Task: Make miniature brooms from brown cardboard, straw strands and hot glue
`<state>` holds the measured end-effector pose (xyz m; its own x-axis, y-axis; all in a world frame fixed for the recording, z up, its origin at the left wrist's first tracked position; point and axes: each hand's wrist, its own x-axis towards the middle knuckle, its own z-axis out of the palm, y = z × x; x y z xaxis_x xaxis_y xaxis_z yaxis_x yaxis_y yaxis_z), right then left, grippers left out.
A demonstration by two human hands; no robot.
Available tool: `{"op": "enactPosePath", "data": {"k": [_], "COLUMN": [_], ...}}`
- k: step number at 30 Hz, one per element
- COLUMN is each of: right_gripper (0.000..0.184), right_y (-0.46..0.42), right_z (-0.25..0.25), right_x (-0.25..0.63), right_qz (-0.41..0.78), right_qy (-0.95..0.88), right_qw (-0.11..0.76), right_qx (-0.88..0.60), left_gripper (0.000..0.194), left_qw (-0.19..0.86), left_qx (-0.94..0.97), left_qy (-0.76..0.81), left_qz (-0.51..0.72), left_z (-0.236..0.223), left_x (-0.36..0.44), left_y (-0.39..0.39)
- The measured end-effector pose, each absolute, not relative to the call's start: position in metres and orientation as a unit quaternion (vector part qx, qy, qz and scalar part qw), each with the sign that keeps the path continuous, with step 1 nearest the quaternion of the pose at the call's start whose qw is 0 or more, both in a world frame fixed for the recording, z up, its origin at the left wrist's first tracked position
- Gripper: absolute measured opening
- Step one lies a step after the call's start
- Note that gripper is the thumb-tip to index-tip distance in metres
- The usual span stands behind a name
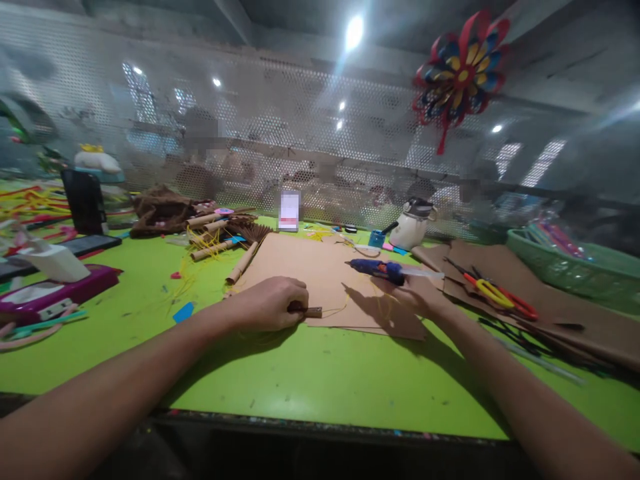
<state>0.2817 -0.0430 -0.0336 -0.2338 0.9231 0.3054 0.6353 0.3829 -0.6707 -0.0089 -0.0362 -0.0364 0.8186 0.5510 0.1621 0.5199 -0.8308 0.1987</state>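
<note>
My left hand (275,303) is closed around a short brown cardboard roll (313,312), whose right end sticks out past the fingers. A thin yellow string (337,308) trails from that end to the right. Under both hands lies a flat tan cardboard sheet (300,257). My right hand (413,293) grips a blue hot glue gun (377,269) above the sheet's right side. Its nozzle points left, and a clear glue stick (425,273) juts from the back. More yellow string hangs below the right hand, which hides part of the glue gun.
Several cardboard rolls with yellow string (213,250) lie at the back left. Yellow-handled scissors (495,293) rest on brown cardboard (540,300) at right, beside a green basket (560,267). A purple power strip (60,293) sits left. A lit phone (289,210) stands behind.
</note>
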Motion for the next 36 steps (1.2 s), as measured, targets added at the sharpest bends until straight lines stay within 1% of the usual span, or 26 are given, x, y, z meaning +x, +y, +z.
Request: {"op": "enactPosePath", "data": {"k": [3,6,8,13,17,20,23,25,27,30,33,36], "right_gripper": [0.028,0.024,0.023,0.024,0.027,0.025,0.024,0.021,0.019,0.021,0.024,0.024], "right_y": [-0.041,-0.039,-0.038,-0.034,-0.027,-0.026,-0.033,-0.042,-0.053,-0.072,-0.088,-0.097], "right_z": [-0.037,-0.044,-0.05,-0.047,-0.034,-0.032,-0.038,-0.043,-0.047,-0.049,-0.051,-0.056], "right_x": [0.281,0.278,0.277,0.287,0.307,0.314,0.308,0.299,0.289,0.275,0.263,0.254], "right_qz": [0.148,0.137,0.104,-0.044,-0.184,-0.229,-0.207,-0.156,-0.066,0.093,0.198,0.235], "right_qy": [-0.761,-0.755,-0.763,-0.804,-0.787,-0.784,-0.817,-0.838,-0.841,-0.811,-0.797,-0.804], "right_qw": [0.345,0.343,0.335,0.261,0.191,0.18,0.202,0.233,0.272,0.317,0.311,0.285], "right_qx": [-0.529,-0.542,-0.543,-0.532,-0.557,-0.549,-0.499,-0.468,-0.463,-0.482,-0.477,-0.466], "left_gripper": [0.014,0.014,0.015,0.012,0.011,0.012,0.012,0.013,0.013,0.011,0.01,0.009], "left_qw": [0.073,0.069,0.064,0.055,0.046,0.051,0.054,0.053,0.052,0.06,0.078,0.094], "left_qx": [0.949,0.947,0.947,0.947,0.948,0.949,0.95,0.95,0.949,0.947,0.945,0.942], "left_qy": [0.288,0.294,0.294,0.287,0.284,0.28,0.275,0.275,0.278,0.284,0.289,0.292], "left_qz": [0.109,0.11,0.113,0.132,0.137,0.134,0.135,0.137,0.137,0.135,0.133,0.136], "left_z": [-0.035,-0.034,-0.035,-0.039,-0.041,-0.041,-0.041,-0.042,-0.042,-0.043,-0.044,-0.044], "left_x": [-0.009,-0.009,-0.009,-0.012,-0.013,-0.013,-0.013,-0.013,-0.012,-0.012,-0.012,-0.012], "left_y": [-0.038,-0.039,-0.039,-0.038,-0.037,-0.036,-0.036,-0.036,-0.035,-0.034,-0.032,-0.032]}}
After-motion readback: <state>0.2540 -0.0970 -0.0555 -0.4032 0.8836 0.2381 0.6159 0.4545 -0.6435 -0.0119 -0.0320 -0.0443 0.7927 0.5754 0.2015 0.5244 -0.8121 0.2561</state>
